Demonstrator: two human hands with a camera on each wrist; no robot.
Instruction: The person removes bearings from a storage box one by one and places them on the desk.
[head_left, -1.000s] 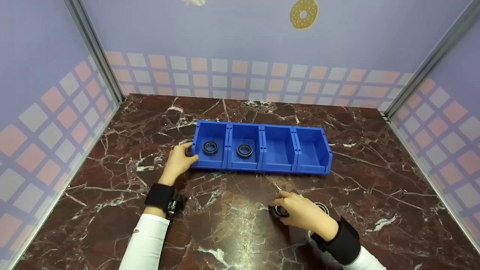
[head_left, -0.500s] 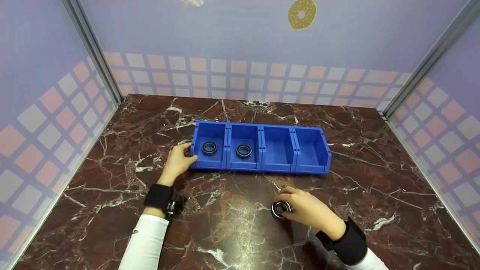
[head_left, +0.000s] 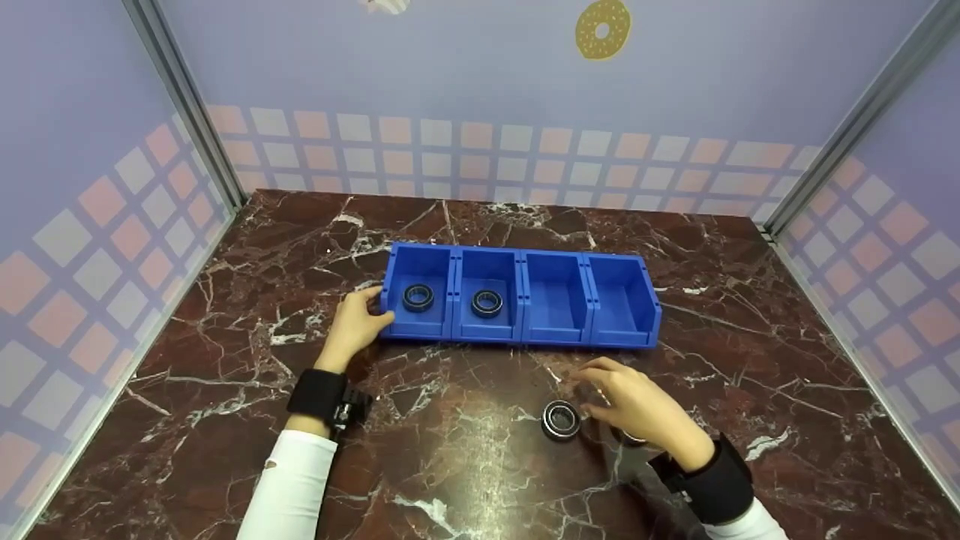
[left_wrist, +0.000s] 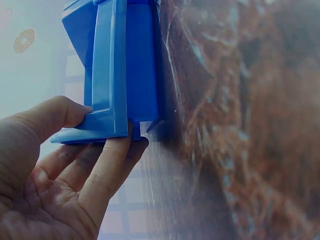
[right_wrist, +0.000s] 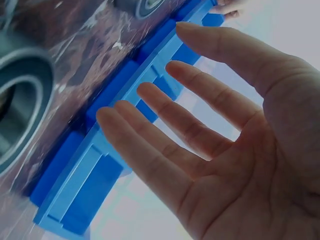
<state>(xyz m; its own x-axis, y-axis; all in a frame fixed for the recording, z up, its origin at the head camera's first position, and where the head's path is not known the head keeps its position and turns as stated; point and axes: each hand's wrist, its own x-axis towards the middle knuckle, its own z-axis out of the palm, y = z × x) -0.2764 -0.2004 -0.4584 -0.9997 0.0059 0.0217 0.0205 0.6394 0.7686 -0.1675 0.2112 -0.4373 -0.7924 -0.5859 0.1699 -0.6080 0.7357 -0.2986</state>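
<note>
My left hand grips the left side wall of the blue bin row, thumb over the rim and fingers outside, as the left wrist view shows. One ball bearing lies in the leftmost bin, and a second bearing in the bin beside it. On the table, a bearing lies flat just left of my right hand, which is apart from it. That hand's fingers are spread and hold nothing in the right wrist view. Another bearing is mostly hidden beneath the right hand.
The two right-hand bins show bare floors. The bins stand on a dark red marbled table. Panels with a tile pattern enclose its back and sides.
My right hand has let go of the bearing on the table and moved to the right, its fingers spreading. The left hand stays on the bin wall.
</note>
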